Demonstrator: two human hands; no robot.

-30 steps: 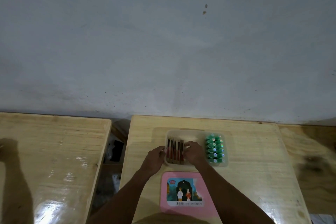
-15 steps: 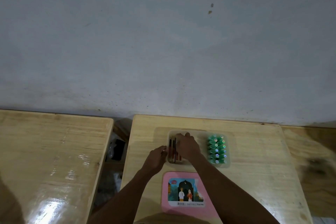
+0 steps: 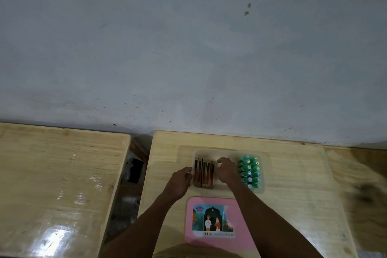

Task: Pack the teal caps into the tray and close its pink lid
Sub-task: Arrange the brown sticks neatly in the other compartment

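The teal caps (image 3: pixel 249 170) sit packed in the tray (image 3: pixel 215 152) just right of the right hand (image 3: pixel 226 170), whose curled fingers' grip I cannot tell. The left hand (image 3: pixel 180 182) pinches the tray's left edge. The pink lid (image 3: pixel 218 243) lies off, between the forearms.

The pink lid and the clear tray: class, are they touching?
Apart. The head view shows bare wood between the pink lid and the clear tray.

The right hand (image 3: pixel 227 170), which half a second ago lay over the dark red sticks (image 3: pixel 204 174) in the tray (image 3: pixel 215 152), shifted rightward, uncovering them, and sat curled between them and the teal caps (image 3: pixel 250 170).
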